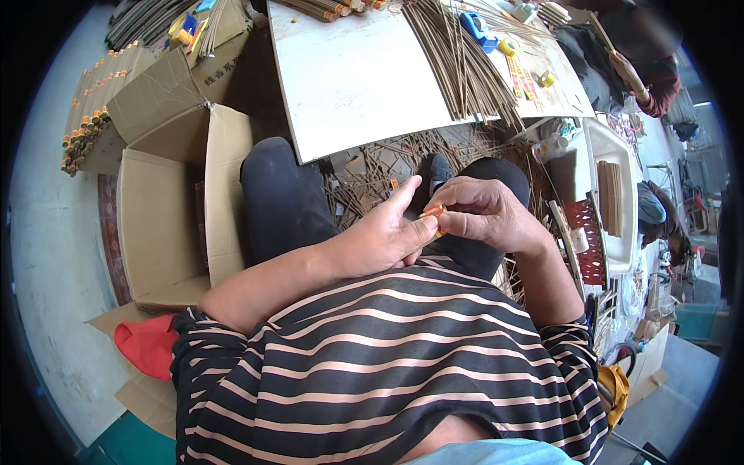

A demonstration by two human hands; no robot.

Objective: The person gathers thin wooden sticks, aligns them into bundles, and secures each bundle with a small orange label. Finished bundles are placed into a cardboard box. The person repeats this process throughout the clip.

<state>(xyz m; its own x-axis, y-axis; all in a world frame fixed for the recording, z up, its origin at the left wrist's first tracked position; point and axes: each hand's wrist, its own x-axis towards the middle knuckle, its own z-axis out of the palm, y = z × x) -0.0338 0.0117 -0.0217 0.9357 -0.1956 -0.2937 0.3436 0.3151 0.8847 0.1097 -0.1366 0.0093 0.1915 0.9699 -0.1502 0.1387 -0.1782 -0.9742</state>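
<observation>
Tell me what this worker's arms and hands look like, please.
Both the left hand and the right hand are bare, with no gloves. The forearms are bare too, and no watch or bracelet shows on either wrist. The left sleeve and right sleeve end near the elbows; they are black or very dark, with thin pale pinkish stripes. Some fingers are partly hidden.

Smooth tabletop point(356, 85), matt cardboard box point(163, 225), cloth shirt point(372, 349)

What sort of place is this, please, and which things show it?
Probably a small workshop packing incense: loose thin brown sticks lie on the white table, banded stick bundles are stacked at left, and a blue tape dispenser is beside the loose sticks.
</observation>
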